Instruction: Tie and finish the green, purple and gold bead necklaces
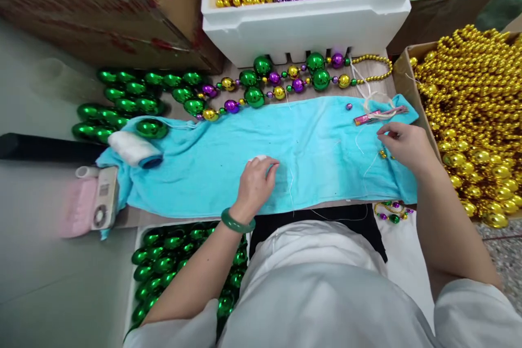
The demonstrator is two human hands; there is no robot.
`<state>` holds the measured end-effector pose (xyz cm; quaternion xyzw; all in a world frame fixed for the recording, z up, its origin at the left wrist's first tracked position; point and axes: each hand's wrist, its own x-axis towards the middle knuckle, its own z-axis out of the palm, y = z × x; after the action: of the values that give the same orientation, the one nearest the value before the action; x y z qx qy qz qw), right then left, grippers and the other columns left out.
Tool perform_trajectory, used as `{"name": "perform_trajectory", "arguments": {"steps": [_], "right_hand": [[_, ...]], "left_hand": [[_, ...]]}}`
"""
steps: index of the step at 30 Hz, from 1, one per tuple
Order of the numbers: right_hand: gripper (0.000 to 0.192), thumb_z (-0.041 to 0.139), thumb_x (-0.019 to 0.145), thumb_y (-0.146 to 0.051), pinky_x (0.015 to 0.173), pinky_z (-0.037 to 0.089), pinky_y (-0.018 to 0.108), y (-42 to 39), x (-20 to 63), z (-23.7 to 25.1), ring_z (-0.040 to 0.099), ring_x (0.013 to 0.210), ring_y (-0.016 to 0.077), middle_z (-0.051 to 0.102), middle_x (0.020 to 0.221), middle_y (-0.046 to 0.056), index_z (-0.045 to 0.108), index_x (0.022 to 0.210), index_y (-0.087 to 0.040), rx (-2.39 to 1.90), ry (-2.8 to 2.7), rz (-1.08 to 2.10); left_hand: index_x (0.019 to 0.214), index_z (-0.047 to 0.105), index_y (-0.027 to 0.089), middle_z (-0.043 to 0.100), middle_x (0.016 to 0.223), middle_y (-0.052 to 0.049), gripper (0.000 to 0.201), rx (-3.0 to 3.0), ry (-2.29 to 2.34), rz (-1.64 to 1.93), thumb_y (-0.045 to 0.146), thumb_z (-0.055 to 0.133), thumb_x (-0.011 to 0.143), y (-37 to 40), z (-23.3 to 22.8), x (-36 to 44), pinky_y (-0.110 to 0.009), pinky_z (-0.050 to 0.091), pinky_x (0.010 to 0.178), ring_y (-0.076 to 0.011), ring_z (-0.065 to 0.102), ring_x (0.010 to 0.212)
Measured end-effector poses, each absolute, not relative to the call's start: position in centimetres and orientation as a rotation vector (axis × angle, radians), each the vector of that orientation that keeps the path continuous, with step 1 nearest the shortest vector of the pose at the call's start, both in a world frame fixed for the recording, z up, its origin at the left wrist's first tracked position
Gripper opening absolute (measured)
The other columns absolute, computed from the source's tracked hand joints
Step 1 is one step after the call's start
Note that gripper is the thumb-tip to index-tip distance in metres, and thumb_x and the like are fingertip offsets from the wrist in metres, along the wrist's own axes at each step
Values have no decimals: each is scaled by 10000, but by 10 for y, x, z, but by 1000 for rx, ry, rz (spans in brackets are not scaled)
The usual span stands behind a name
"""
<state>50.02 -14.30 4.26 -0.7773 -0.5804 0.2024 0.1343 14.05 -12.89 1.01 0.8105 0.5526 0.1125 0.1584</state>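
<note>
My left hand (256, 182), with a green bangle (237, 222) at the wrist, rests over the turquoise cloth (204, 174). Its fingers are bent close together, and a small white patch shows at the fingertips; what they hold, if anything, is hidden. Over the cloth's right end, my right hand (408, 144) has thumb and forefinger pinched; I cannot make out anything between them. Just below those fingertips lie small gold beads (382, 154). A thin white thread (370, 166) runs nearby. Past the right hand are a pink packet (367, 118) and a loop of white cord (379, 111).
A strand of large green, purple and gold beads (255, 97) lies behind the cloth. A thread spool (134, 149) stands at left. At the back is a white foam box (305, 22) of beads; gold bead strands (468, 87) fill a carton at right. Green beads (163, 263) sit below left.
</note>
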Motion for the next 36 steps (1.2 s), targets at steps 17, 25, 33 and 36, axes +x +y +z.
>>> {"name": "perform_trajectory", "arguments": {"steps": [17, 25, 33, 36], "right_hand": [[160, 508, 883, -282, 805, 468, 280, -200, 476, 58, 619, 917, 170, 672, 975, 54, 643, 863, -198, -1837, -1721, 672], [98, 634, 766, -276, 561, 452, 254, -187, 513, 135, 584, 623, 129, 629, 685, 8, 623, 787, -181, -1725, -1288, 619], [65, 706, 719, -182, 372, 242, 217, -183, 546, 136, 383, 385, 49, 497, 494, -51, 644, 738, -173, -1420, -1025, 488], [54, 704, 710, -164, 381, 260, 201, -180, 543, 155, 413, 407, 46, 513, 512, -53, 660, 726, -192, -1304, -1038, 392]], "left_hand": [[1298, 556, 179, 622, 1219, -120, 515, 843, 699, 376, 299, 634, 803, -156, 38, 287, -276, 545, 743, -173, 620, 1003], [891, 718, 120, 581, 600, 13, 306, 1132, 822, 300, 380, 697, 732, -122, 87, 272, -192, 400, 491, -65, 500, 519], [837, 724, 118, 622, 625, 19, 186, 1482, 1277, 530, 272, 660, 755, -87, 132, 173, -169, 399, 510, -53, 516, 553], [877, 716, 111, 635, 668, 12, 216, 1474, 1386, 751, 264, 701, 725, -77, 140, 145, -185, 420, 524, -69, 555, 582]]}}
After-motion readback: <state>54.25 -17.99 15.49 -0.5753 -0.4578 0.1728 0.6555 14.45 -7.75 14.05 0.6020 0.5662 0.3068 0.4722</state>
